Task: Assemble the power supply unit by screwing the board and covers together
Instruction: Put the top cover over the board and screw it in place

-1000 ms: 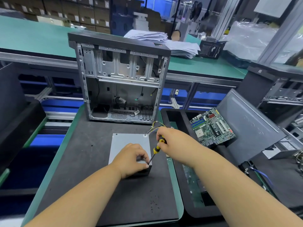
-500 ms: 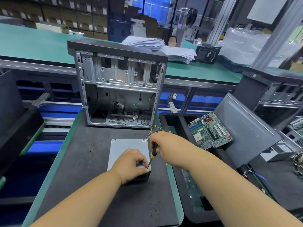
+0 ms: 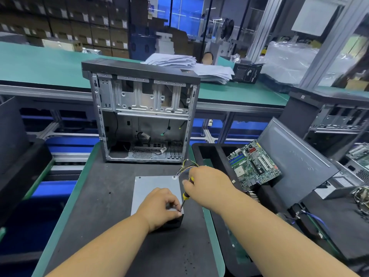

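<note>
A grey metal power supply unit (image 3: 151, 185) lies flat on the black mat, with a bundle of coloured wires (image 3: 186, 165) coming out at its far right corner. My left hand (image 3: 159, 208) rests on its near right corner, fingers curled and pinching at the spot where the screwdriver tip meets the cover. My right hand (image 3: 207, 186) grips a yellow-and-black screwdriver (image 3: 185, 196), its tip pointing down at that near right corner. The screw itself is hidden by my fingers.
An open computer case (image 3: 142, 114) stands upright just behind the power supply. To the right, a black tray (image 3: 207, 152) holds a green motherboard (image 3: 253, 164) beside a leaning grey side panel (image 3: 295, 162). Another case (image 3: 327, 116) stands far right.
My right hand has shifted slightly on the screwdriver handle while the tip stays at the near right corner. My left hand has stayed in place.
</note>
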Available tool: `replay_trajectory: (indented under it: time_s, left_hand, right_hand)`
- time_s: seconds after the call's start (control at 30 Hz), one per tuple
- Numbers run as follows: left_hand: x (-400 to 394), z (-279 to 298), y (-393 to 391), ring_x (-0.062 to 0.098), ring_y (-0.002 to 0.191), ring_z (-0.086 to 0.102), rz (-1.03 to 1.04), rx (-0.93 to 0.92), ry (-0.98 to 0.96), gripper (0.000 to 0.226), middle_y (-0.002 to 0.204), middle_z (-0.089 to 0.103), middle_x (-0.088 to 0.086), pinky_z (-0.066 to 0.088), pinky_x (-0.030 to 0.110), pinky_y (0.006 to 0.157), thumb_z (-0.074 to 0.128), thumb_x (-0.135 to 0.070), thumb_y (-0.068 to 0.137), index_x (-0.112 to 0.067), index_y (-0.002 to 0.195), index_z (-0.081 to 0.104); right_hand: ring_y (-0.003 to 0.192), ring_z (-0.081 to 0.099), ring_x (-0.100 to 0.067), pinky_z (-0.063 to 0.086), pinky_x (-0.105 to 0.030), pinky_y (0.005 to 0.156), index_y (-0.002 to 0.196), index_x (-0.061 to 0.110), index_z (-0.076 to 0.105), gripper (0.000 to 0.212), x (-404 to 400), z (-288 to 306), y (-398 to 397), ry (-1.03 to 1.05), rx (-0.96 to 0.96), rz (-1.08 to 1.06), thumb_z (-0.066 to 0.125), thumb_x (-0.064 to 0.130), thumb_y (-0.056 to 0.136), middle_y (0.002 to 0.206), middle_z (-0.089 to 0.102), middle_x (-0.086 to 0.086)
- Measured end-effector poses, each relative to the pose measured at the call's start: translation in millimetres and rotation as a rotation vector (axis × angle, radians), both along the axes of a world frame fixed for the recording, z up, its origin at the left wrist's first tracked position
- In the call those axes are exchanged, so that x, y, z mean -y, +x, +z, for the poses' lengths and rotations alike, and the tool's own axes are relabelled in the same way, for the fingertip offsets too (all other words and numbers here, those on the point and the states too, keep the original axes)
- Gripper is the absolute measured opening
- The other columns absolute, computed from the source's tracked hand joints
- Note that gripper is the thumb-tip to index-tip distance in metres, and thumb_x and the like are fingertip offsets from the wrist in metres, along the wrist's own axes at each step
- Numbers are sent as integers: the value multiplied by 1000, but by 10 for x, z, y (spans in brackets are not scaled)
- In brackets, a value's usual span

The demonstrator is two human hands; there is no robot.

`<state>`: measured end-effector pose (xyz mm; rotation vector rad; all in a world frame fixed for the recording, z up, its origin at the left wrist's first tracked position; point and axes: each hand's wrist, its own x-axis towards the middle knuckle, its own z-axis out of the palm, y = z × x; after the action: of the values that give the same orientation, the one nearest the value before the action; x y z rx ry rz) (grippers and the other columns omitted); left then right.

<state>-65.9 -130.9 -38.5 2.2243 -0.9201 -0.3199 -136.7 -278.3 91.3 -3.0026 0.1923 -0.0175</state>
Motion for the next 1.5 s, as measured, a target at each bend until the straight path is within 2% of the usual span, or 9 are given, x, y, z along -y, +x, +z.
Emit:
replay_trajectory:
  time_s: [0.07, 0.17, 0.47, 0.67, 0.87, 1.03, 1.2, 1.37, 1.5]
  left_hand:
    - [3, -2, 6, 5, 93, 44, -3, 0, 4, 20, 84, 55, -13, 41, 23, 87, 79, -39, 74, -44, 68, 60]
    - [0, -24, 16, 6, 95, 45, -16, 11, 3, 23, 89, 59, -11, 41, 22, 88, 78, -40, 74, -48, 67, 58]
    - [13, -40, 25, 7, 92, 46, 6, 7, -14, 20, 86, 58, -10, 41, 21, 84, 81, -37, 73, -43, 68, 62]
    - [0, -39, 16, 6, 93, 45, 7, 5, -11, 19, 87, 58, -9, 40, 22, 86, 81, -36, 73, -43, 69, 63]
    - [5, -52, 21, 7, 93, 46, 8, 22, 0, 18, 87, 58, -10, 40, 22, 87, 80, -38, 72, -42, 69, 63]
    - [10, -66, 32, 6, 95, 44, 1, 17, -5, 20, 88, 57, -11, 39, 21, 88, 80, -38, 73, -45, 69, 61]
    - [16, -86, 38, 7, 94, 44, 8, 20, -6, 14, 86, 56, -9, 40, 22, 87, 80, -39, 73, -39, 73, 66]
    - [5, -90, 46, 6, 94, 43, 1, 9, -12, 18, 87, 56, -10, 41, 23, 88, 80, -40, 73, -45, 70, 63]
    - [2, -93, 48, 5, 93, 42, 0, 12, -3, 20, 83, 52, -13, 40, 23, 88, 79, -41, 73, -48, 69, 61]
  right_hand:
    - [83, 49, -20, 37, -32, 66, 103, 21, 58, 18, 8, 37, -5, 139, 0, 70, 48, 30, 92, 95, 56, 3]
    - [80, 47, -21, 34, -32, 64, 118, 24, 53, 25, -14, 32, -26, 29, 55, 126, 49, 34, 96, 85, 54, 5]
    - [77, 52, -28, 37, -34, 59, 96, 18, 42, 17, -3, 63, -13, 38, -27, 104, 52, 28, 87, 76, 49, 3]
    - [70, 50, -24, 27, -27, 49, 76, 19, 51, 52, -54, 20, 31, -260, -1, -55, 33, 62, 97, 67, 44, 4]
    - [77, 47, -24, 33, -34, 59, 92, 24, 42, 11, -34, 10, -18, 145, 55, 98, 50, 31, 91, 81, 47, 7]
    - [70, 45, -24, 33, -32, 58, 84, 25, 43, 30, -41, -102, -21, -141, 108, 15, 40, 51, 99, 73, 50, 4]
    - [82, 46, -23, 41, -36, 66, 106, 22, 49, 17, -49, -28, -27, 117, 88, 151, 48, 23, 89, 97, 54, 2]
    - [72, 46, -24, 32, -31, 57, 90, 25, 45, 29, -44, -61, -13, -155, 101, 10, 43, 53, 98, 71, 47, 5]
    - [81, 48, -22, 37, -33, 64, 93, 22, 49, 15, -23, -52, -38, 22, 102, 35, 44, 36, 94, 86, 48, 5]
